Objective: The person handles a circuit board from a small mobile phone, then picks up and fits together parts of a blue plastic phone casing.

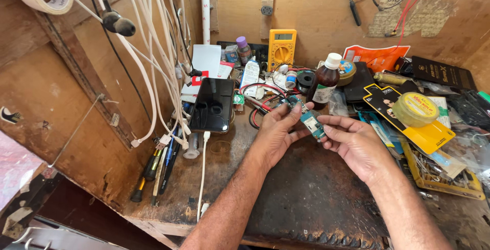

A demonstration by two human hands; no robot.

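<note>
Item one, as I see it from my remote seat: a small teal circuit board (310, 122), held above the counter (306, 199), just in front of the brown bottle (323, 84).

My left hand (275, 132) has its fingers (294, 111) closed on the board's far end. My right hand (357, 143) pinches the near end between thumb and fingertips.

Around the brown bottle:
- to its left, a yellow multimeter (282, 48) against the back wall, and red and black leads (258, 99) below it;
- further left, a black phone (213, 104) lying face up, and beyond it white cables (153, 56) hanging down;
- to its right, a round yellow tin (416, 108) on a yellow card;
- well to its lower left, screwdrivers (150, 171) at the counter edge.
</note>
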